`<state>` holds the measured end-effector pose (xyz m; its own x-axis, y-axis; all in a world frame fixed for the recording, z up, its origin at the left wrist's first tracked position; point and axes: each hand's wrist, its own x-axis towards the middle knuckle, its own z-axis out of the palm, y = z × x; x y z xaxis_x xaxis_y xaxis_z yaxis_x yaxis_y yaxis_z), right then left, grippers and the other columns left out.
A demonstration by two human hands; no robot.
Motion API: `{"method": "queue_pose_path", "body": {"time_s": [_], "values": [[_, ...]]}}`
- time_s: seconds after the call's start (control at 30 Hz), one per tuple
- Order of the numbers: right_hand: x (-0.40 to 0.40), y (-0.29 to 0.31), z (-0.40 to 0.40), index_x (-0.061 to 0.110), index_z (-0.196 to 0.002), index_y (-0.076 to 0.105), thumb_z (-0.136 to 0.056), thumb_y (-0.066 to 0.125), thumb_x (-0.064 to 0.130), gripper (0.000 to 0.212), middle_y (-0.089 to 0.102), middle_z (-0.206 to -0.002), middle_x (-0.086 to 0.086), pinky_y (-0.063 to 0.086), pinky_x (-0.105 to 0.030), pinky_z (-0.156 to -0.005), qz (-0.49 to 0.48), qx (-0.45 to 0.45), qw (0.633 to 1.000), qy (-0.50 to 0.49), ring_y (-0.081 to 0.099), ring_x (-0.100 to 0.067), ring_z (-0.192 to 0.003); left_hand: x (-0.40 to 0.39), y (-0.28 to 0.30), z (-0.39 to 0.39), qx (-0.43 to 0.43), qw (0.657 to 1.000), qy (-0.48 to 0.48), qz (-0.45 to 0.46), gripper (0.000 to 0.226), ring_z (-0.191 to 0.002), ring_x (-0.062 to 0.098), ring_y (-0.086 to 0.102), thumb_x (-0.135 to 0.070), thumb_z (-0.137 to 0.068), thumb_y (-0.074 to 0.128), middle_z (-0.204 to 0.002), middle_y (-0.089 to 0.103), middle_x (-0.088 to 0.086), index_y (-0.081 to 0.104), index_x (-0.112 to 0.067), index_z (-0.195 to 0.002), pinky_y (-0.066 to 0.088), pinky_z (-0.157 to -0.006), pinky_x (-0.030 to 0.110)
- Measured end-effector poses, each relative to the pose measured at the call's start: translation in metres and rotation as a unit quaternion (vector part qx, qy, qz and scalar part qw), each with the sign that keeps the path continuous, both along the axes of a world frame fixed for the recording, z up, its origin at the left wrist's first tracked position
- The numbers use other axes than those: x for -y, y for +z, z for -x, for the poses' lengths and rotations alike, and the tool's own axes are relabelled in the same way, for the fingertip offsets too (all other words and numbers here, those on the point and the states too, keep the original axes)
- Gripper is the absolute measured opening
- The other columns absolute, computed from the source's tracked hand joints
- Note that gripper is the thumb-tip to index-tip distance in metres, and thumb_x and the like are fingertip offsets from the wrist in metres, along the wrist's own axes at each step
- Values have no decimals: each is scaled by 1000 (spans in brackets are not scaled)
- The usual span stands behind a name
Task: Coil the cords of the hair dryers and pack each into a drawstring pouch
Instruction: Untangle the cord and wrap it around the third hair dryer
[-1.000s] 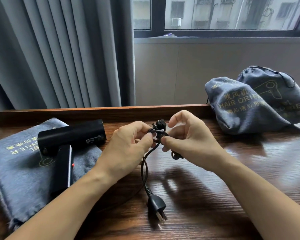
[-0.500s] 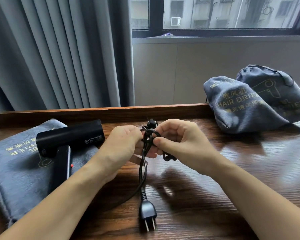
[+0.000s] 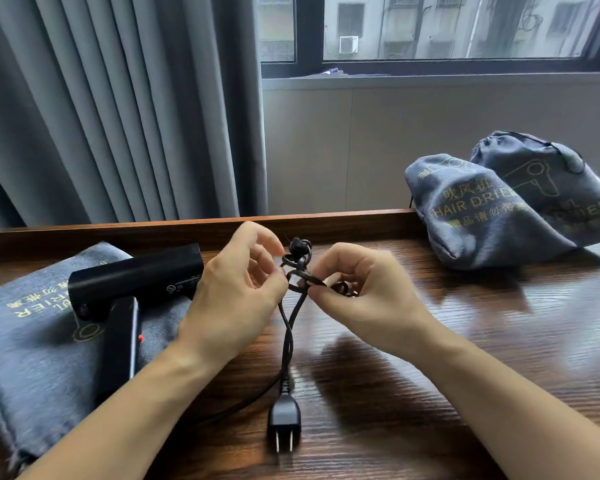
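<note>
Black cord (image 3: 287, 336) | long axis vert., plug (image 3: 284, 415) toward viewer | L hand (image 3: 234, 299) + R hand (image 3: 364, 292) pinch loops

1. On the nearer filled pouch (image 3: 478, 209) at your right you can read "HAIR DRIER" in yellow, with Chinese characters above and below it.
2. On the pouch behind it (image 3: 548, 181) you see only "L" and "IER"; the rest is hidden.
3. On the flat pouch (image 3: 32, 327) at your left, "DRIER" stands upside down to you.
4. The hair dryer (image 3: 136, 282) barrel carries small white marks, too small to read.
</note>
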<state>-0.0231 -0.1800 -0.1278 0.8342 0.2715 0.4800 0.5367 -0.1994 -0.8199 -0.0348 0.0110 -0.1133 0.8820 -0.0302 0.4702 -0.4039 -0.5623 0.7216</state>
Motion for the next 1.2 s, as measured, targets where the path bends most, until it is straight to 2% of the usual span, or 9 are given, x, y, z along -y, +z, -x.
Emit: {"method": "queue_pose_path", "body": {"time_s": [0.1,0.23,0.4,0.5,0.6,0.77,0.9,1.07,1.2], "values": [[2,-2,-1,16,-82,69,-85,75,-2,20,66,-75,18,43,-16,-64,73,83,993,-40,61,-9,-67,1,0,4,26,999,-5,-32,21,-82,10,63,-9,-89,70,-84,67,-9,67,-30,-89,50,-68,18],[5,-3,-3,18,-84,70,-84,77,1,19,63,-75,22,41,-13,-63,130,164,974,-84,60,-10,-66,3,0,4,-4,1000,-2,-12,4,-79,7,64,-33,-93,67,-83,69,-16,68,-32,-89,50,-65,17],[3,-7,-4,20,-87,70,-85,69,6,14,68,-76,9,48,-37,-59,245,301,915,-114,56,-20,-65,3,1,2,-43,999,18,18,19,-64,5,64,-45,-86,77,-74,71,-15,72,-27,-82,57,-66,28],[3,-9,-4,19,-88,71,-88,66,5,15,71,-80,5,47,-40,-60,284,339,890,-113,55,-26,-65,1,4,2,-58,998,19,15,16,-61,4,65,-41,-85,81,-71,72,-13,74,-27,-81,60,-68,37],[2,-10,-3,18,-88,70,-91,65,7,12,72,-82,3,48,-41,-62,289,343,887,-108,57,-27,-68,1,8,5,-56,998,17,-5,16,-63,8,67,-41,-86,77,-71,72,-11,72,-27,-81,60,-69,40],[1,-8,-4,17,-88,63,-90,69,9,10,65,-78,7,49,-43,-61,243,276,925,-96,57,-21,-70,-3,13,3,-80,996,33,20,17,-64,21,70,-32,-91,69,-66,70,-4,68,-21,-78,61,-70,45],[2,-10,-6,20,-88,61,-87,70,7,15,64,-77,8,51,-41,-61,210,239,942,-107,58,-17,-69,-5,19,0,-142,986,8,93,24,-56,21,66,-18,-100,62,-60,67,3,67,-8,-79,60,-56,28],[4,-8,-8,23,-91,60,-88,71,6,20,69,-84,6,52,-41,-66,192,242,945,-108,62,-20,-76,-5,22,-2,-217,945,-39,242,39,-55,19,60,-14,-103,55,-57,59,4,58,-7,-65,60,-57,36],[4,-3,-5,17,-93,66,-88,73,-1,20,63,-81,20,45,-16,-66,164,198,963,-77,59,-5,-74,-7,22,-6,-264,893,-39,363,30,-59,16,63,-17,-100,57,-60,60,1,59,-12,-70,58,-52,33]]}}
